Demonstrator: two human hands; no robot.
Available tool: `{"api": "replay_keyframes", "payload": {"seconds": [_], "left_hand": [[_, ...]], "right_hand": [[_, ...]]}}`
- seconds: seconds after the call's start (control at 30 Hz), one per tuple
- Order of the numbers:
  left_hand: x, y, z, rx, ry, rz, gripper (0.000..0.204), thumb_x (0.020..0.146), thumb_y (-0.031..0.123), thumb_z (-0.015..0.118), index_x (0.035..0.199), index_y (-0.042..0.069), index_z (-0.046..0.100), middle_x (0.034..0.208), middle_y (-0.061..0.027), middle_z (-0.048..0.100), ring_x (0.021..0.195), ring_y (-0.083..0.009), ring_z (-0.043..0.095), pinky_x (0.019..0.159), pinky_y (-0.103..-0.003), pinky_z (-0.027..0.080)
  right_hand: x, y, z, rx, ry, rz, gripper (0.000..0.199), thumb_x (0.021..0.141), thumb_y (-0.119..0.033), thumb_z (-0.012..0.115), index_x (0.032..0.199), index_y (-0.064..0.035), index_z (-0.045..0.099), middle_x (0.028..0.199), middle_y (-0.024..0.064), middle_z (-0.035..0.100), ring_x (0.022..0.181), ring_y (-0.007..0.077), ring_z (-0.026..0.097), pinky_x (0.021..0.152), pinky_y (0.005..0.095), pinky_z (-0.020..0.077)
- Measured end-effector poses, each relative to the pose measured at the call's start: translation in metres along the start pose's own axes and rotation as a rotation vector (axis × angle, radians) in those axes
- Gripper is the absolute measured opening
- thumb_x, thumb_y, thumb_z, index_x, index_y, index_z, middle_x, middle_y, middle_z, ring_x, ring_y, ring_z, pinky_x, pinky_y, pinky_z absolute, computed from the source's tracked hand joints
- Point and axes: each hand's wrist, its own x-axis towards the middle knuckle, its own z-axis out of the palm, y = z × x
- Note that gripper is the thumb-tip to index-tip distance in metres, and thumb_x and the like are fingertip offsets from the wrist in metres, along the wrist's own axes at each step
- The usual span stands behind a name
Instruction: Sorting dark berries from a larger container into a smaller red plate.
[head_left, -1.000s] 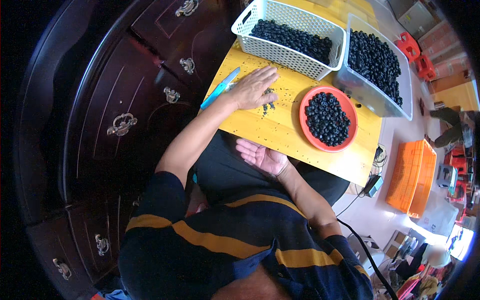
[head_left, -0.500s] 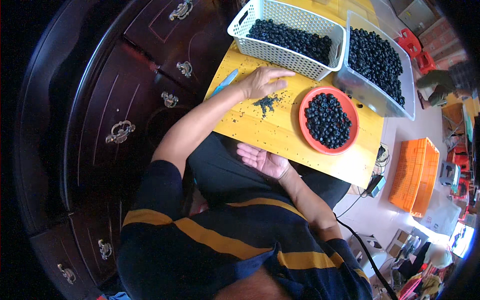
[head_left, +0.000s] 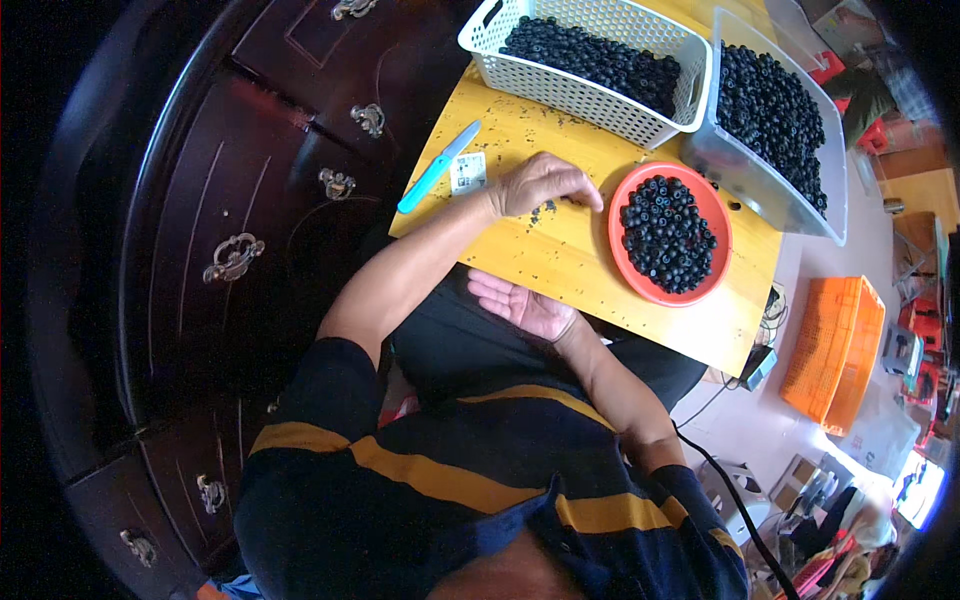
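My left hand is palm down on the yellow wooden table, its bent fingers open over small dark crumbs. Just below the table's front edge my right hand lies palm up, open, with nothing visible in it. To the right of my left fingertips stands a red-orange plate heaped with small, round, blackish berry-like pieces, many with ringed tops. A knife with a turquoise handle lies left of my left hand. Beside it is a small white printed card.
A white perforated basket and a clear plastic bin, both holding the same dark pieces, stand along the table's far side. A dark wooden drawer cabinet rises at the left. On the floor at right is an orange crate.
My left hand has moved right and slightly nearer, toward the plate, over the crumb pile. The knife and card are now uncovered. My right hand remains palm up below the edge.
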Motion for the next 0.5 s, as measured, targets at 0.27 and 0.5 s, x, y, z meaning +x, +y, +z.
{"api": "replay_keyframes", "payload": {"seconds": [0.27,0.5], "left_hand": [[-0.066,0.024,0.060,0.073,-0.053,-0.030,0.052,0.102,0.045,0.049,0.098,0.000,0.074,0.094,-0.0108,0.075,0.090,-0.0174,0.069,0.086,-0.032,0.052],[-0.103,0.035,0.087,0.095,-0.043,0.052,0.051,0.100,0.046,0.052,0.099,-0.001,0.073,0.096,-0.0126,0.075,0.092,-0.0193,0.071,0.087,-0.033,0.053]], "right_hand": [[0.006,0.004,-0.028,-0.018,-0.100,-0.031,0.064,0.101,-0.051,0.044,0.144,-0.0032,0.044,0.142,0.0248,0.050,0.131,0.0354,0.052,0.108,0.0472,0.0447],[-0.017,0.016,-0.029,0.007,-0.231,-0.187,0.063,0.103,-0.049,0.038,0.141,0.0021,0.045,0.142,0.0238,0.052,0.130,0.0349,0.053,0.107,0.0471,0.0456]]}}
